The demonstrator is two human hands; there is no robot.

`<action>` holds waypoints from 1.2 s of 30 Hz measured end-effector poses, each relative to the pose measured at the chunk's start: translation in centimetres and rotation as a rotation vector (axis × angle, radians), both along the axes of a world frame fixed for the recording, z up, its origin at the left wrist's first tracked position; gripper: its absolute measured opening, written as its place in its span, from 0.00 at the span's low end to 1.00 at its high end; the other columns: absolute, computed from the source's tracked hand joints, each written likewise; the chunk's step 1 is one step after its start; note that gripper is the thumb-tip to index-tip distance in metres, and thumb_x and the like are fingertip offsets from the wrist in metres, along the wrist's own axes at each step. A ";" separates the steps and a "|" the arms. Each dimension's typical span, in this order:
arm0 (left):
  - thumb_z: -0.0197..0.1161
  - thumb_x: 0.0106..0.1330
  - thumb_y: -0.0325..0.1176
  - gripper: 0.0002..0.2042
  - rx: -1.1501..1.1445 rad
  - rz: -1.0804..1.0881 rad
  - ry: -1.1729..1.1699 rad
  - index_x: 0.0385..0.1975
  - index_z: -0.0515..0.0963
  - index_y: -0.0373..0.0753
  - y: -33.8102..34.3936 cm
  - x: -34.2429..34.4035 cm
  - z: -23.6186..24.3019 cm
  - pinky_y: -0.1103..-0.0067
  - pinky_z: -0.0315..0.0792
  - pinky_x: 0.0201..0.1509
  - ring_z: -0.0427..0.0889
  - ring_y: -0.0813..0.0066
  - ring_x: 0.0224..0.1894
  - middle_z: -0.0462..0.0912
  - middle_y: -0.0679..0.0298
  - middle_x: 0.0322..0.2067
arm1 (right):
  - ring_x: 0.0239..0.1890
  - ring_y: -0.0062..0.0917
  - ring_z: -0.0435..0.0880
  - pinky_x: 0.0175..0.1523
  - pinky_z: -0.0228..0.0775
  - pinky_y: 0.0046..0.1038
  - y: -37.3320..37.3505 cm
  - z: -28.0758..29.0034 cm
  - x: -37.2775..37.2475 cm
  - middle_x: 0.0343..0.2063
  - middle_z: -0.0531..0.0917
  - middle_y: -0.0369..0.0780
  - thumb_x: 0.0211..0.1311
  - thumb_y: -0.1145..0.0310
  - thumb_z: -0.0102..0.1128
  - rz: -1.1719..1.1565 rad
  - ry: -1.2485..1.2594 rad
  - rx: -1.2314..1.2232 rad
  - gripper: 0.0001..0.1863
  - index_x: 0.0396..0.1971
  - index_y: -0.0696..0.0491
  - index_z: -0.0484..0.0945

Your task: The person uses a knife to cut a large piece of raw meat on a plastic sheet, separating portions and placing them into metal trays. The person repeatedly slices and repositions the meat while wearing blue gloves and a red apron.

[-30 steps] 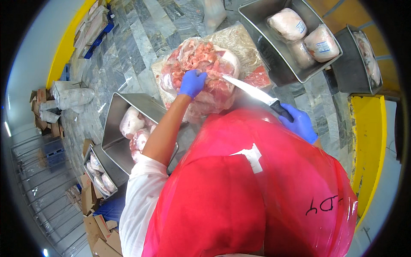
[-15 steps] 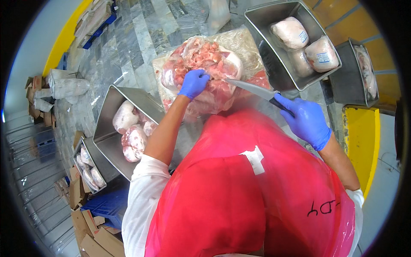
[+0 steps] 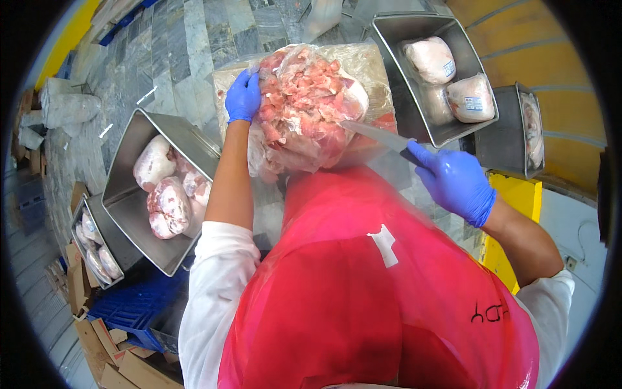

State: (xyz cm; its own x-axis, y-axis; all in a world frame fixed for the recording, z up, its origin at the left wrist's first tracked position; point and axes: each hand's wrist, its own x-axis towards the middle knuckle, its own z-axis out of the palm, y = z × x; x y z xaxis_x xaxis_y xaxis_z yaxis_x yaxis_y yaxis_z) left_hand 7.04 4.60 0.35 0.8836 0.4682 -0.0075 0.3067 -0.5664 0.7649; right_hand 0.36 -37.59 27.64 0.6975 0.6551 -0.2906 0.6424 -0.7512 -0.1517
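A mound of raw pink meat [image 3: 304, 97] in loose clear plastic lies on a wrapped board [image 3: 374, 78] in front of me. My left hand [image 3: 243, 97], in a blue glove, is closed on the plastic at the meat's upper left edge. My right hand [image 3: 453, 185], also gloved in blue, is closed round the dark handle of a long knife [image 3: 376, 135]. The blade's tip touches the right part of the meat. My red plastic apron [image 3: 324, 298] fills the lower middle of the view.
A steel bin [image 3: 116, 201] of meat pieces stands left, a smaller one [image 3: 91, 211] beyond it. Two more bins [image 3: 382, 45] [image 3: 499, 149] hold wrapped meat at right. Blue pallets [image 3: 129, 311] and cardboard [image 3: 136, 369] lie lower left; a yellow barrier [image 3: 518, 194] stands right.
My left hand has moved from the middle of the meat to its upper left edge. My right hand and forearm have risen further into view with the knife.
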 end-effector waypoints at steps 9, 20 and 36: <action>0.56 0.73 0.50 0.22 -0.013 -0.027 0.074 0.59 0.82 0.46 0.4 0.9 0.2 0.65 0.75 0.62 0.83 0.48 0.58 0.85 0.51 0.54 | 0.24 0.48 0.84 0.30 0.77 0.48 -7.0 -16.3 -4.9 0.26 0.83 0.49 0.72 0.57 0.60 -0.215 0.051 0.132 0.29 0.72 0.32 0.68; 0.52 0.72 0.53 0.24 0.069 -0.104 0.152 0.59 0.82 0.48 1.2 2.4 0.5 0.61 0.74 0.64 0.82 0.45 0.58 0.83 0.49 0.56 | 0.24 0.44 0.84 0.30 0.77 0.45 -8.8 -24.4 -5.7 0.26 0.82 0.45 0.69 0.58 0.64 -0.194 -0.189 0.392 0.31 0.72 0.29 0.69; 0.48 0.72 0.51 0.25 0.084 0.080 0.159 0.54 0.83 0.42 0.4 -0.1 -1.8 0.54 0.74 0.62 0.83 0.42 0.56 0.84 0.45 0.53 | 0.36 0.45 0.88 0.42 0.80 0.46 -0.6 -7.5 -1.4 0.33 0.84 0.50 0.66 0.71 0.56 -0.064 -0.287 -0.208 0.05 0.40 0.54 0.76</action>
